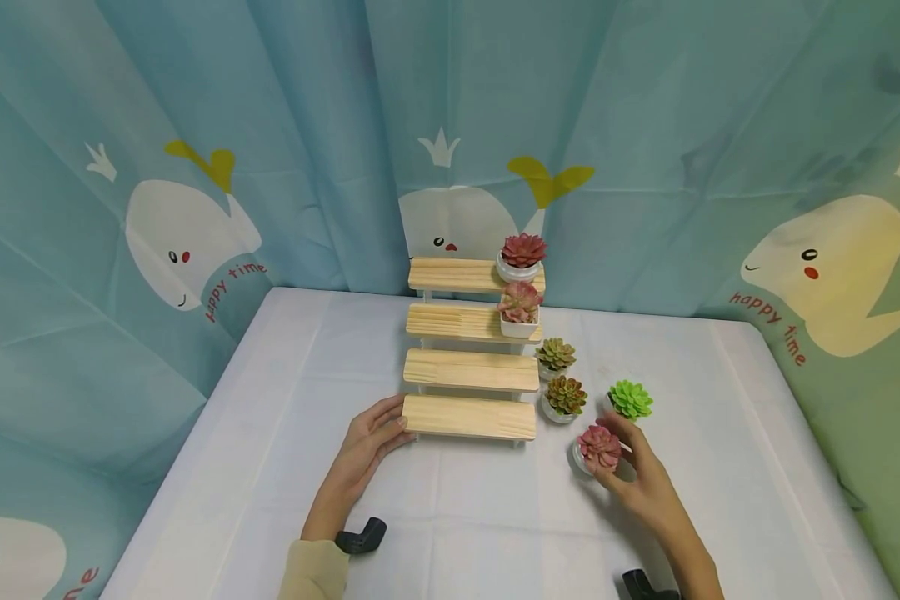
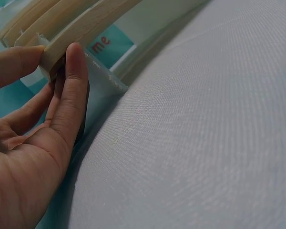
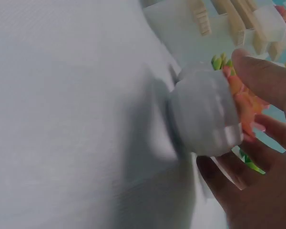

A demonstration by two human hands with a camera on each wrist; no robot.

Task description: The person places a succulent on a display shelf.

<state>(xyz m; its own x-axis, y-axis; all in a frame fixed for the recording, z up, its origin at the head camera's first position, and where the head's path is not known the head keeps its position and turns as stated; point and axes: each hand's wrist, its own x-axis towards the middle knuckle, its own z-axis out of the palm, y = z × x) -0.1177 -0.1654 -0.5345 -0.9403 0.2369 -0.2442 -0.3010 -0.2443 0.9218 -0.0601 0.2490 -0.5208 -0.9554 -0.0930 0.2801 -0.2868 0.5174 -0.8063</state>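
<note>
Stand (image 1: 471, 369), four stepped planks, pale grained wood, rounded corners; lowest plank's end pinched between thumb and fingers of left hand (image 1: 367, 437). Pink succulent (image 1: 600, 447), pointed-leaf rosette, smooth round white pot; within right hand's (image 1: 642, 479) curled thumb and fingers, contact with cloth (image 1: 480, 517) unclear. Green succulent (image 1: 630, 400), just beyond right fingertips, pot mostly hidden. Planks cut off in left wrist view.
</note>
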